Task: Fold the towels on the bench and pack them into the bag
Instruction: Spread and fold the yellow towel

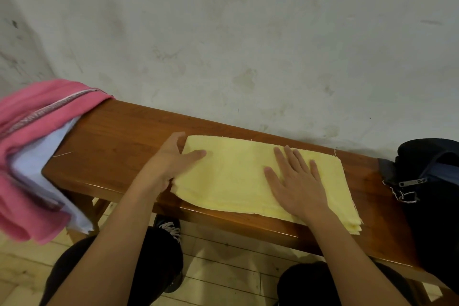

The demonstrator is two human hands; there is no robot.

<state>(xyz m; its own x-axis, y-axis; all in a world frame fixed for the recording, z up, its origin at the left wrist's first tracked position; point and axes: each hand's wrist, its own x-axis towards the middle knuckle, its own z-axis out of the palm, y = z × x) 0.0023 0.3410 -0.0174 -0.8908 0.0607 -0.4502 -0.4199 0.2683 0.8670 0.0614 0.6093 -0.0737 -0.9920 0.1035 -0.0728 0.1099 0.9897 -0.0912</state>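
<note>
Lying folded on the wooden worktop (119, 136), the yellow towel (233, 176) sits central. The right hand (298, 181) presses it flat, grip wide, fingers straight. At nine o'clock of the towel, the left hand (171, 161) pinches its edge, thumb on top, fingers hidden underneath. At three o'clock the dark bag (427, 181) is cut off; at nine o'clock, blurred pink towels (32, 119) cover a white one (39, 159).

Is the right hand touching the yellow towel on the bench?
Touching. The head view shows the right hand lying flat, fingers straight, palm down on the yellow towel, with no gap visible.
</note>
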